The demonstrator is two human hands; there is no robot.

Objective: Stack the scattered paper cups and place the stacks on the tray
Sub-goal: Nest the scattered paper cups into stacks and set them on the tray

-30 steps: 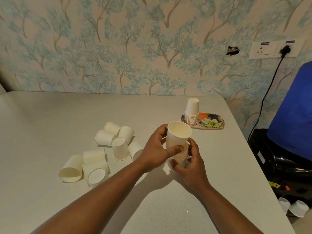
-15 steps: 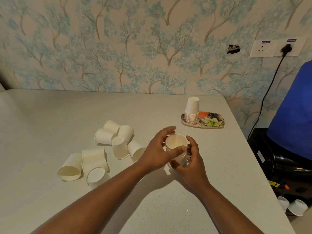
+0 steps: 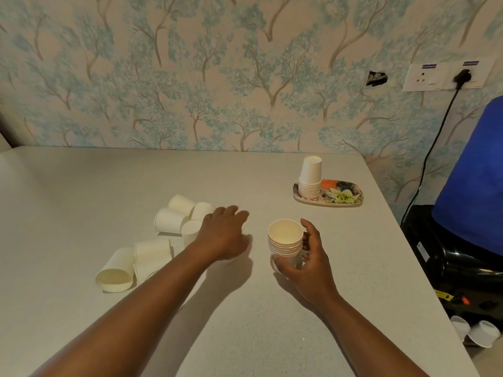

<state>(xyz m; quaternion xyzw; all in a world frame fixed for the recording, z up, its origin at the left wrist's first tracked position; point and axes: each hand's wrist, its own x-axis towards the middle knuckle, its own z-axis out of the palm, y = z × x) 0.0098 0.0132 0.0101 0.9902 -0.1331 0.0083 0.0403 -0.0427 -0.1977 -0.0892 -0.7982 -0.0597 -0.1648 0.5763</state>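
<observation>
My right hand (image 3: 310, 257) holds an upright stack of white paper cups (image 3: 285, 242) at mid-table, fingers curled round its base. My left hand (image 3: 226, 232) hovers to the left of that stack, fingers loosely spread and holding nothing, over the edge of a cluster of scattered paper cups (image 3: 168, 220) lying on their sides. More loose cups (image 3: 115, 270) lie nearer the left front. A floral tray (image 3: 345, 198) sits at the back right with an upside-down stack of cups (image 3: 310, 178) on its left end.
The pale table (image 3: 81, 200) ends at a right edge beside a black appliance (image 3: 457, 262) and a blue object (image 3: 473, 170). Two cups (image 3: 479, 333) lie on the floor at lower right. A wall socket with a plugged cable (image 3: 462, 76) is above.
The cup in my left hand was pushed down into the stack. My left hand then let go and moved left toward the scattered cups. My right hand kept hold of the stack.
</observation>
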